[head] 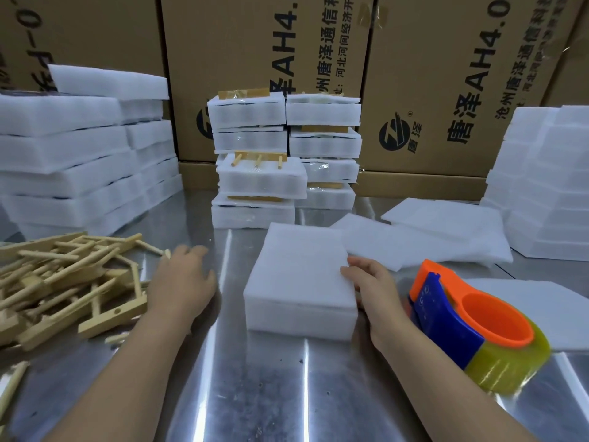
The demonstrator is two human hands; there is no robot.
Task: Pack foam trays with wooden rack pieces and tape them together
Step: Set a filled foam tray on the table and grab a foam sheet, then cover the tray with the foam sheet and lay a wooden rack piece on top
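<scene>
1. Head view, middle: a closed white foam tray [299,275], a lid layer sitting on a thicker base, lies flat on the shiny metal bench [255,393], straight ahead between the two forearms.
2. The right hand [374,282] lies against the tray's right side. Its fingertips [349,261] are laid on the top right edge, lightly bent and close together. Whether the thumb grips the side cannot be told.
3. The left hand [185,275] is left of the tray and apart from it, palm down and low over the bench. Its fingers are loosely bent and hold nothing, and the fingertips are blurred.
4. A loose heap of wooden rack pieces [63,282], slats and dowels, lies just left of that hand.
5. An orange and blue tape dispenser [471,327] with a yellowish roll stands just right of the right wrist.
6. Flat foam sheets [430,237] lie behind the tray to the right.
7. Two stacks of taped foam packs [287,161] stand at the back of the bench, some with wood showing.
8. A tall pile of foam trays [79,161] stands at the far left and another foam pile [541,186] at the far right.
9. Printed cardboard boxes [430,74] form the wall behind.
</scene>
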